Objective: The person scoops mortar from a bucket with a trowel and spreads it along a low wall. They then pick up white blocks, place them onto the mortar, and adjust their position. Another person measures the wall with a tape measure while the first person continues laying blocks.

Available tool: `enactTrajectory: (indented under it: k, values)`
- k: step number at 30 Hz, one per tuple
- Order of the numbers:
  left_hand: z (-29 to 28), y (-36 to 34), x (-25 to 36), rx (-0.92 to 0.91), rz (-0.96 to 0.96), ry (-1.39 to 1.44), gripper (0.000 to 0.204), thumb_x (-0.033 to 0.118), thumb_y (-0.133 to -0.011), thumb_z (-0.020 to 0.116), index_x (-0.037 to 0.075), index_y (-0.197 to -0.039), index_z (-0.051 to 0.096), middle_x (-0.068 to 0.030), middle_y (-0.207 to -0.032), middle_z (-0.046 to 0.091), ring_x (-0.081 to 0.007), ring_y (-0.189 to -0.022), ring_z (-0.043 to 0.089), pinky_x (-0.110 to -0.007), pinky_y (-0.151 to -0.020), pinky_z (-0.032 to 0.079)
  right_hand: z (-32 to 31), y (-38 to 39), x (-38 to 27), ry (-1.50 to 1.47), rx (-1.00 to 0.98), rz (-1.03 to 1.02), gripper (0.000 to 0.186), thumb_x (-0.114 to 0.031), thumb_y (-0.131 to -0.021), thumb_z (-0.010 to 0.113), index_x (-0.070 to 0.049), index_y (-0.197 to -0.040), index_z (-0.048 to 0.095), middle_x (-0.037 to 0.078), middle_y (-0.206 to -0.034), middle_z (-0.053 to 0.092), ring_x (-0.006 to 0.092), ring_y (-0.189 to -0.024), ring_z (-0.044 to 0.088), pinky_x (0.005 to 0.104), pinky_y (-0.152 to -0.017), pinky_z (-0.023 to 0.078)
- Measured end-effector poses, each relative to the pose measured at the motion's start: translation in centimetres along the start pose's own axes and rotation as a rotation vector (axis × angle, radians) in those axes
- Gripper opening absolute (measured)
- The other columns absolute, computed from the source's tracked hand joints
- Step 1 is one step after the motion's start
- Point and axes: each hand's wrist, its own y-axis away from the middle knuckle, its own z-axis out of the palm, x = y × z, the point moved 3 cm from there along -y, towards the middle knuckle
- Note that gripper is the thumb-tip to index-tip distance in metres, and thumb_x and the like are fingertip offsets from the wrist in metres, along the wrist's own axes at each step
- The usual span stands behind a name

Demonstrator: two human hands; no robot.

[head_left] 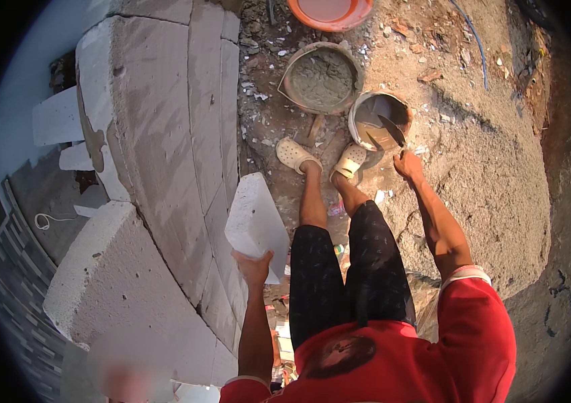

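Observation:
In my left hand (254, 267) is a white aerated concrete block (258, 218), gripped at its near end with the thumb on one side. It is held tilted beside the block wall (171, 101). My right hand (408, 164) is closed round the handle of a trowel (391, 130). The trowel's dark blade reaches over the rim of a small bucket (404, 111) containing murky, greyish liquid. Beyond it, to the left, a larger bucket (285, 75) holds wet grey mortar (322, 79).
An orange basin (336, 25) of cloudy liquid stands at the far side. Rubble and white chips litter the ground round my feet in pale clogs (295, 156). One large block (97, 269) sits on the wall at the left. A blue cord (477, 40) lies far right.

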Motion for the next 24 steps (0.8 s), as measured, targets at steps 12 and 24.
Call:
enactTrajectory:
  k: [12, 24]
  values:
    - [3.5, 1.0, 3.0, 0.001, 0.130, -0.177, 0.085, 0.015, -0.068, 0.093, -0.007, -0.132, 0.041, -0.0244, -0.120, 0.062, -0.0366, -0.110, 0.062, -0.044, -0.099, 0.048, 8.8, -7.7, 1.0, -0.509, -0.195, -0.105, 0.031, -0.030, -0.097, 0.063, 0.001, -0.098, 0.064, 0.018, -0.082, 0.069, 0.0319, -0.072, 0.069, 0.0445, -0.065, 0.056]
    - [1.8, 3.9, 2.3, 0.053, 0.043, -0.211, 0.094, 0.029, -0.065, 0.094, 0.000, -0.132, 0.036, -0.0291, -0.121, 0.063, -0.0475, -0.116, 0.062, -0.052, -0.096, 0.050, -10.4, 7.8, -3.8, -1.009, -0.293, -0.542, 0.049, -0.028, -0.092, 0.067, 0.001, -0.131, 0.061, 0.009, -0.111, 0.066, 0.0173, -0.097, 0.065, 0.0318, -0.082, 0.053]
